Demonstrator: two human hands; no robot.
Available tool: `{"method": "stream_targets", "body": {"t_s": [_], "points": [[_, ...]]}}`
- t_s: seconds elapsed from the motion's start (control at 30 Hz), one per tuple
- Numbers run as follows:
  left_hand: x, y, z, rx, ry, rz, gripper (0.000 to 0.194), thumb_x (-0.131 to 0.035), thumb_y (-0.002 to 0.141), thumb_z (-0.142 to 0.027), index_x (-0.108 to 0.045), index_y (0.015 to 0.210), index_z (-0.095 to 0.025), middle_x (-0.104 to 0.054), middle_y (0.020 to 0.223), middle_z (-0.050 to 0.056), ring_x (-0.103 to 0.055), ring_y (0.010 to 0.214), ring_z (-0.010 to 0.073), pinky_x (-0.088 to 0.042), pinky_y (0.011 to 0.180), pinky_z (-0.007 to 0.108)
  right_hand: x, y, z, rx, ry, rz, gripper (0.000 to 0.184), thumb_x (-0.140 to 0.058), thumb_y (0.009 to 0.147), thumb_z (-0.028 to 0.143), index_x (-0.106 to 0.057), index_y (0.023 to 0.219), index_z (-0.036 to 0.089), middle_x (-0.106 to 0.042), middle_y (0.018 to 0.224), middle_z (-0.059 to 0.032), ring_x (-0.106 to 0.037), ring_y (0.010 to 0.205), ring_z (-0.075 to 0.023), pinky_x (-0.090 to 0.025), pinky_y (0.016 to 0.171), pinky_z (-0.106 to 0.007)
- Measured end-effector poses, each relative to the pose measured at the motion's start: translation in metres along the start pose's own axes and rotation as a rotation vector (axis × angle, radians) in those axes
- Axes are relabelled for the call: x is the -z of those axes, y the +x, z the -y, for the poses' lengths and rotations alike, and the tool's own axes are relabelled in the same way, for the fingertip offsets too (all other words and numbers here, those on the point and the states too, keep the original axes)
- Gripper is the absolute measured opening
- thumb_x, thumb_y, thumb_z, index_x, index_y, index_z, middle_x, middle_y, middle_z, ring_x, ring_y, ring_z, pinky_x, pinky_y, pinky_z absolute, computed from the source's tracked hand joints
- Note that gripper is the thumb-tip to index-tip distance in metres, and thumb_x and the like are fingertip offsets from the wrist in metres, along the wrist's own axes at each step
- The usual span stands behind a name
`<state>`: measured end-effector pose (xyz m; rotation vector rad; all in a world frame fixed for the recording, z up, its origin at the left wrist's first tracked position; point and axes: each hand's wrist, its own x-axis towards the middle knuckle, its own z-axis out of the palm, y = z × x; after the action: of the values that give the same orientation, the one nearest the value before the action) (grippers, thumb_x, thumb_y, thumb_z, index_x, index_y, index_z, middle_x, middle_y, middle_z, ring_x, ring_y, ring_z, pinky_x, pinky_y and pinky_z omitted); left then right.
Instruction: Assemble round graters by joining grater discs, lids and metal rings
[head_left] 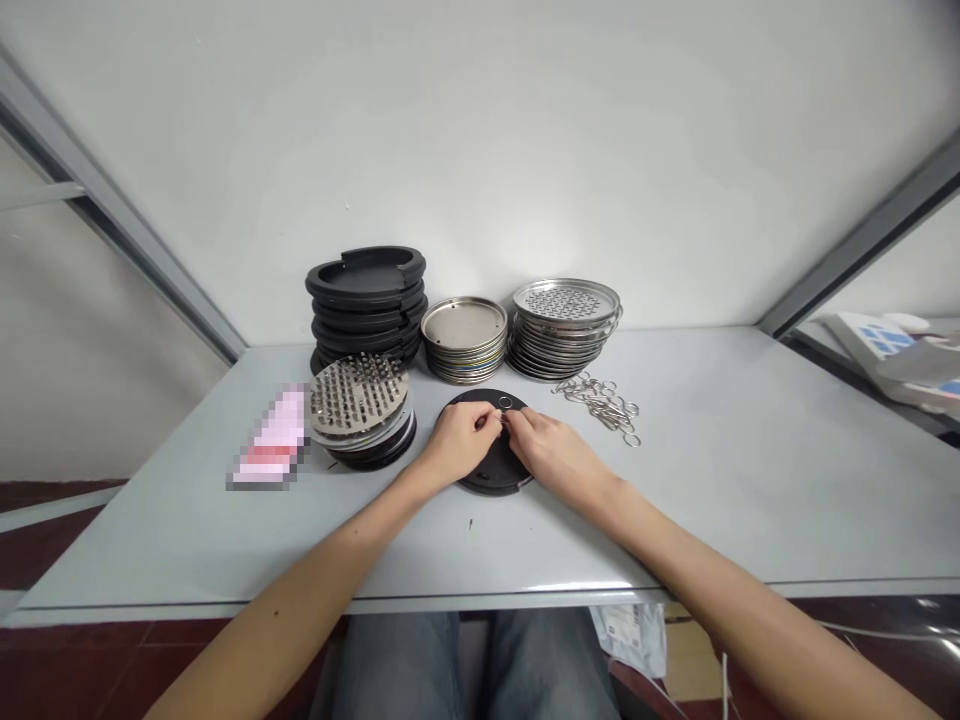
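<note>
From where I stand, the fiddly part is between the fingertips. The left hand (463,440) and right hand (553,445) meet over the black disc (489,472), and both grips look pressed together, apparently pinching the small stem below a metal ring (505,402); the fingers hide what lies under them. A slip of that pinch could send the ring skidding across the smooth desk (750,460). Pressing too hard on one side might swing the disc round, since neither hand seems to hold its rim. Leaning the left forearm outward could catch the stack topped by the spiky plate (360,396), which sits a little crooked just beside it.

The disc lies flat on the desk in front of the person, matt black and round, with a break in its near right edge. The ring is thin, bright and round, like those in the loose heap (604,408) farther right.
</note>
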<state>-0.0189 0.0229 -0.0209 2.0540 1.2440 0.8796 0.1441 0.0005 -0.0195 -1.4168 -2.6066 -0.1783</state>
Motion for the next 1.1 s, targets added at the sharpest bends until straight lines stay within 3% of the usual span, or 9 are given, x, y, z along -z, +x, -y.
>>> {"method": "stream_targets", "body": {"t_s": [0.53,0.67,0.8,0.93,1.1], "points": [[0.004,0.000,0.000,-0.016,-0.040,0.012,0.030,-0.043,0.088,-0.028,-0.052,0.062,-0.016,-0.045,0.056,-0.004,-0.038,0.055,0.0103,-0.026,0.053,0.024,0.000,0.000,-0.001,0.012,0.036,-0.016,0.013,-0.039,0.092,0.010,-0.051,0.096,0.014,-0.059,0.085,-0.0070,-0.060,0.072,-0.0196,-0.043,0.060,-0.029],[0.008,-0.002,-0.003,-0.015,0.010,0.000,0.030,-0.044,0.088,-0.028,-0.055,0.063,-0.015,-0.048,0.056,-0.004,-0.041,0.056,0.0106,-0.027,0.054,0.024,0.002,0.000,-0.006,0.065,0.142,-0.071,0.019,-0.036,0.094,0.013,-0.051,0.105,0.012,-0.059,0.088,-0.0089,-0.059,0.075,-0.0193,-0.047,0.064,-0.029],[0.011,-0.004,-0.003,-0.005,-0.008,-0.065,0.032,-0.044,0.088,-0.030,-0.058,0.063,-0.015,-0.050,0.056,-0.003,-0.044,0.056,0.0108,-0.030,0.055,0.024,0.008,0.001,-0.021,0.060,0.359,-0.212,0.031,-0.040,0.095,0.027,-0.048,0.122,0.013,-0.059,0.102,-0.0110,-0.058,0.092,-0.0207,-0.048,0.081,-0.032],[0.013,-0.002,0.001,0.046,-0.086,-0.143,0.033,-0.045,0.088,-0.034,-0.063,0.067,-0.016,-0.053,0.055,-0.002,-0.047,0.055,0.0115,-0.033,0.056,0.024,0.008,0.002,-0.036,-0.091,0.467,-0.355,0.028,-0.039,0.095,0.024,-0.058,0.114,0.016,-0.059,0.109,-0.0116,-0.055,0.104,-0.0219,-0.045,0.092,-0.037],[0.014,0.001,0.002,0.116,-0.293,-0.129,0.034,-0.047,0.086,-0.039,-0.063,0.069,-0.014,-0.048,0.052,-0.003,-0.045,0.052,0.0105,-0.034,0.052,0.023,-0.004,0.014,-0.043,-0.048,0.504,-0.290,0.024,-0.047,0.090,0.024,-0.066,0.103,0.017,-0.064,0.103,-0.0097,-0.057,0.097,-0.0213,-0.045,0.089,-0.036]]}}
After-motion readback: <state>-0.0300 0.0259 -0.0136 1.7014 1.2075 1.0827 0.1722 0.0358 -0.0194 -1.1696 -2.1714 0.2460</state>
